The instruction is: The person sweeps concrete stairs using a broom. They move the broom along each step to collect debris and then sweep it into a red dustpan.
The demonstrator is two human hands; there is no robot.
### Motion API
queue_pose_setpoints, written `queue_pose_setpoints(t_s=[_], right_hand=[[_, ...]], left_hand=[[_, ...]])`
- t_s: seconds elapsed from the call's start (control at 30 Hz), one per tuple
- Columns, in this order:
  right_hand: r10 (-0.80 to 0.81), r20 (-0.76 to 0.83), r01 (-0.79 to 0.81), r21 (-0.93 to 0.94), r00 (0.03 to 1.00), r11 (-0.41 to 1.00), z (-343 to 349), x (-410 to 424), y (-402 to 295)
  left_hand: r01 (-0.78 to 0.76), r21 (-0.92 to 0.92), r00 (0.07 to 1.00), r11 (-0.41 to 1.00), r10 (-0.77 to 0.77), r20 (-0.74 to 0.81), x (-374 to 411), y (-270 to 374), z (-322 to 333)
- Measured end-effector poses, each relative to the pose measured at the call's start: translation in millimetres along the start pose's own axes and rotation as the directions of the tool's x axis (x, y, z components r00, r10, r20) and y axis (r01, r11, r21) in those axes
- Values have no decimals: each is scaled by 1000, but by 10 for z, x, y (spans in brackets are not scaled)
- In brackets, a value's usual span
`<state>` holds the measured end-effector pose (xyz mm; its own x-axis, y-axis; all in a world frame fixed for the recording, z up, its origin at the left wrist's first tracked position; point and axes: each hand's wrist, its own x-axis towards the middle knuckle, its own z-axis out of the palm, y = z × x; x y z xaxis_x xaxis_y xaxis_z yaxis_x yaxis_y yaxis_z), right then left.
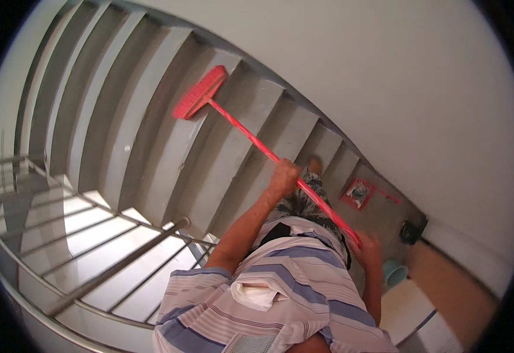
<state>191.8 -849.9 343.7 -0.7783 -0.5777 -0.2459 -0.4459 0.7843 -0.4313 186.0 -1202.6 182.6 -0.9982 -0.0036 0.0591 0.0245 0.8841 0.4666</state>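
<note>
A red broom slants across the view, both my hands closed around its handle. My left hand grips the shaft around its middle, in front of my body. Close to my right hip, my right hand holds the top end of the handle. The broom head, with blurred red bristles, is over a grey concrete stair step several steps up; whether the bristles touch it I cannot tell. One foot is on a lower step near the wall.
A red dustpan with debris inside lies on the landing at the right. Beyond it are a black object and a light-blue bucket. A metal railing borders the stairs at left; a white wall rises opposite.
</note>
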Motion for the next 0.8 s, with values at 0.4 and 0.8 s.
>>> queue_pose_setpoints(t_s=[0.4, 0.8], right_hand=[[-261, 220, 282, -66, 940, 957, -224, 819, -530], [-408, 314, 447, -60, 857, 893, -11, 1174, -1027]], left_hand=[[422, 1, 906, 906, -422, -6, -1274, -288, -386], [499, 4, 844, 867, -485, -229, -1803, -592, -330]])
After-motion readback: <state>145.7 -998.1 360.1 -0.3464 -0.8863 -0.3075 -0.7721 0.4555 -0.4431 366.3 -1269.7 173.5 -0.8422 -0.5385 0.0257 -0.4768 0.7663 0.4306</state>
